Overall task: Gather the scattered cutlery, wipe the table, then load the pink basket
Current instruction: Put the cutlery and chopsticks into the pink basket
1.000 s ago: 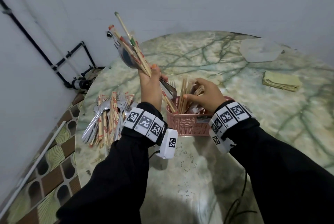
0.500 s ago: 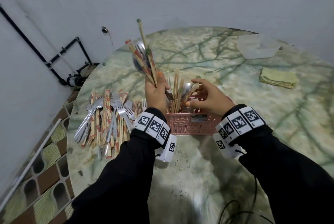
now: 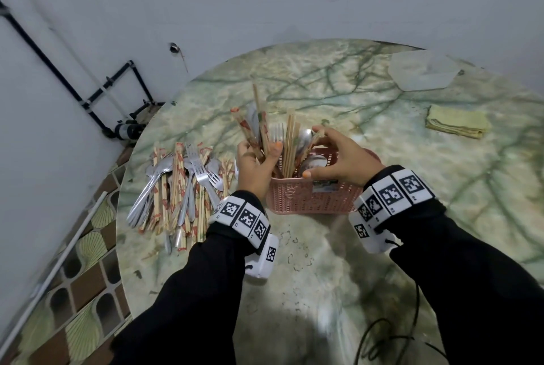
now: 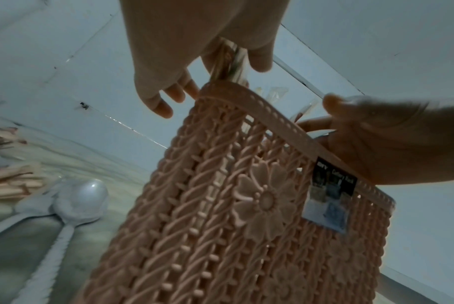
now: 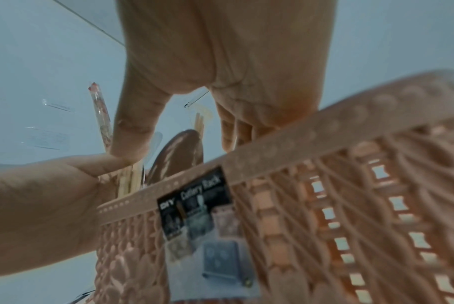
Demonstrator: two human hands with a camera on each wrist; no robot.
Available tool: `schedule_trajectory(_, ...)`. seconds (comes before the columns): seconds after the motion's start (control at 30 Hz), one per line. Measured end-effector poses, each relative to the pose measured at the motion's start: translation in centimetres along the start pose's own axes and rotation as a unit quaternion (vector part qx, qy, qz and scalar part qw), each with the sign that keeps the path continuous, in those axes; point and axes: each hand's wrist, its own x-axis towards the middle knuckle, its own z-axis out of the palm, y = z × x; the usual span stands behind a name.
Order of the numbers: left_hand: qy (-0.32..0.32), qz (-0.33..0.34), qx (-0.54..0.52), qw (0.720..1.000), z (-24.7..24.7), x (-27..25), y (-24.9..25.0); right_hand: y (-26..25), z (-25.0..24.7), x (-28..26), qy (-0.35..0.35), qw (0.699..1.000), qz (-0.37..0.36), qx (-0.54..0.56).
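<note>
Over the left end of the pink basket (image 3: 312,197) I had the left hand (image 3: 256,170) closed in a firm grip on a mixed bundle (image 3: 256,132) of wrapped chopsticks and at least one metal utensil, lower ends entering the basket. The right hand (image 3: 344,161) hovered over the basket opening with fingers spread and relaxed, holding nothing, its fingertips near the upright chopsticks, fork and spoons (image 3: 306,141) already loaded.

The basket stood on the marbled surface (image 3: 294,291), directly ahead between both wrists. The remaining cutlery pile (image 3: 179,188) lay just left of it.

Handling assessment:
- Bundle: judged light but uneven. Wrappers looked slick, so pieces could slide past each other. Take hold mid-length, then release only once the ends are seated.
- Basket: judged light, stiff moulded plastic with open lattice; likely to tip or skid under a sideways load. Brace it at the rim (image 5: 285,144).
- Metal pieces: rigid, smooth, heavier than the chopsticks; grasp at the handles.

A folded yellow cloth (image 3: 456,125) lay well apart at far right.
</note>
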Motion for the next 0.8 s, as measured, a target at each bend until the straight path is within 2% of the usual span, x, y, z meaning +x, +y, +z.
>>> schedule_trajectory(0.1, -0.048, 0.012, 0.061, 0.997, -0.6, -0.3, -0.1, -0.1, -0.1, -0.2, -0.009, 0.999, -0.01, -0.029)
schedule_trajectory(0.2, -0.055, 0.025, 0.137, 0.989, -1.3, -0.5, 0.1, -0.4, -0.1, -0.4, -0.003, 0.998, -0.014, -0.063)
schedule_trajectory(0.33, -0.081, 0.005, 0.135, 0.987, -2.2, -0.3, 0.1, -0.4, 0.2, -0.4, 0.011, 0.974, 0.039, -0.224)
schedule_trajectory(0.43, -0.099, 0.005, 0.139, 0.985, -2.4, 0.1, 0.1, -0.3, 0.5, -0.2, 0.008, 0.955, 0.069, -0.288)
schedule_trajectory(0.6, -0.121, 0.035, 0.126, 0.984, -2.1, 0.6, 0.3, -0.9, 0.8, -0.3, -0.003, 0.96, 0.059, -0.274)
schedule_trajectory(0.7, -0.134, 0.066, 0.121, 0.981, -1.8, 0.6, 0.8, -1.3, 0.6, -0.1, 0.046, 0.976, 0.032, -0.209)
schedule_trajectory(0.8, -0.138, 0.093, 0.148, 0.975, -1.8, 0.7, 1.0, -1.8, 0.7, 0.5, 0.082, 0.979, 0.011, -0.185)
